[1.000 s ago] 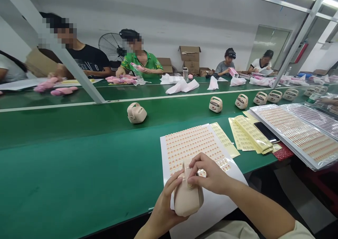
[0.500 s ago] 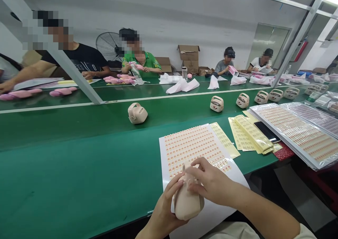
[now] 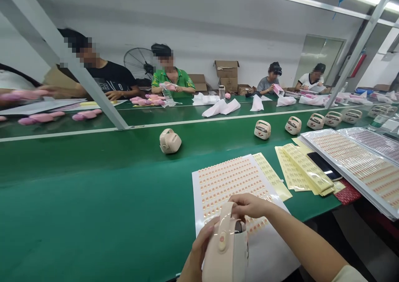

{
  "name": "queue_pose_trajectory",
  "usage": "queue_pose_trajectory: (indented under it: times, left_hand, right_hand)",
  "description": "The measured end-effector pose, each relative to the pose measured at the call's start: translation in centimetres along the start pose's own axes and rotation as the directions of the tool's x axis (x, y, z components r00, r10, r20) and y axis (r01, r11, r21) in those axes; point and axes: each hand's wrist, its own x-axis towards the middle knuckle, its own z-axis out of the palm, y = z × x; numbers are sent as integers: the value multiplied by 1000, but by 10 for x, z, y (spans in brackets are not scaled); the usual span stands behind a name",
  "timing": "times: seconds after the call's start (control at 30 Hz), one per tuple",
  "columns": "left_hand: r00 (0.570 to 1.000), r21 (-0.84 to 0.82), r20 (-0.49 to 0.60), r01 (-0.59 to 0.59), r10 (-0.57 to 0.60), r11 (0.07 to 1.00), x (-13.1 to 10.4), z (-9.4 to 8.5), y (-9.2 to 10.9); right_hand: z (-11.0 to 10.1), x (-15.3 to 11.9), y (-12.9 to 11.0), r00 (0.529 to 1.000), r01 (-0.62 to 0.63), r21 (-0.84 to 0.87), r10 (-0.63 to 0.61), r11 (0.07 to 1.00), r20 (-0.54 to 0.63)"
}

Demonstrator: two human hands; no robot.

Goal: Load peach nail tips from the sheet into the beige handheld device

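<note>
Cream casings and orange-dotted sheets on a green worktop

The casing (image 3: 226,248) in hand is plain pale cream with one small orange dot on its strap; the loose casing (image 3: 170,141) at 11 o'clock is the same cream. The worktop (image 3: 93,199) is solid green, crossed by a thin white stripe (image 3: 193,121). The sticker sheet (image 3: 230,182) is white with tidy rows of small orange marks. At 2 o'clock lie pale yellow sheets (image 3: 299,172) with a black phone (image 3: 327,167) on them. Pink pieces (image 3: 87,114) lie at 10 o'clock.
</note>
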Motion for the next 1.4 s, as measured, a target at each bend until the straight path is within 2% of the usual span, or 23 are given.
queue_pose_trajectory:
  times: [0.07, 0.1, 0.2, 0.27, 0.37, 0.43, 0.5, 0.6, 0.67, 0.77, 0.87, 0.97, 1.03, 1.1, 1.17, 1.2, 1.27, 1.3, 1.33, 1.4]
  left_hand:
    - [978, 33, -101, 186, -182, 982, 5, -4, -4]
    - [957, 44, -128, 267, -259, 963, 8, -9, -8]
    - [915, 157, -107, 403, -390, 902, 20, -32, -27]
    - [922, 310, -98, 385, -373, 869, 30, -51, -44]
    - [937, 505, -162, 348, -310, 790, 58, -80, -68]
    - [916, 578, -238, 400, -321, 711, 86, -99, -83]
    - [893, 593, -306, 450, -330, 668, 121, -118, -98]
    - [861, 603, -369, 508, -349, 615, 177, -142, -120]
    - [846, 609, -397, 533, -356, 587, 210, -152, -132]
    - [832, 621, -404, 555, -380, 553, 245, -156, -146]
    - [840, 649, -372, 540, -395, 537, 260, -149, -150]
    - [888, 698, -293, 452, -353, 556, 256, -131, -140]
    - [933, 730, -210, 348, -292, 588, 242, -113, -128]
    - [969, 748, -118, 231, -217, 622, 219, -91, -114]
    - [993, 742, 3, 74, -114, 666, 191, -67, -98]
    - [991, 706, 117, -129, 65, 696, 175, -56, -90]
    - [957, 625, 219, -289, 193, 725, 145, -40, -75]
    - [923, 560, 236, -385, 304, 734, 131, -35, -69]
    - [887, 491, 273, -461, 372, 739, 118, -34, -65]
    - [836, 357, 404, -517, 370, 778, 96, -39, -63]
  right_hand:
    - [-14, 12, -14, 983, -101, -130, 78, 986, -168]
    - [-23, 20, -22, 958, -139, -199, 81, 970, -276]
    - [-58, 53, -46, 854, -193, -329, -6, 924, -520]
    - [-84, 81, -55, 777, -226, -376, -67, 899, -626]
    - [-122, 122, -55, 651, -320, -402, -109, 858, -751]
    - [-144, 142, -50, 594, -385, -379, -89, 841, -799]
    - [-160, 152, -43, 564, -435, -352, -54, 829, -824]
    - [-169, 148, -34, 558, -472, -343, -26, 812, -830]
    - [-164, 135, -29, 577, -468, -362, -31, 806, -816]
    - [-141, 109, -19, 639, -436, -399, -35, 806, -768]
    - [-110, 87, -11, 733, -342, -363, 4, 867, -680]
    - [-81, 79, -14, 829, -192, -110, 101, 975, -550]
    - [-66, 84, -23, 867, -123, 111, 162, 986, -471]
    - [-52, 92, -35, 877, -53, 301, 189, 952, -443]
    - [-39, 102, -43, 860, 35, 432, 193, 901, -472]
    - [-33, 105, -46, 844, 83, 457, 181, 886, -504]
    - [-20, 107, -46, 798, 166, 443, 144, 881, -585]
    - [-14, 105, -44, 774, 188, 430, 136, 883, -618]
    - [-8, 101, -41, 758, 201, 436, 142, 877, -636]
    - [2, 89, -34, 774, 213, 519, 181, 828, -606]
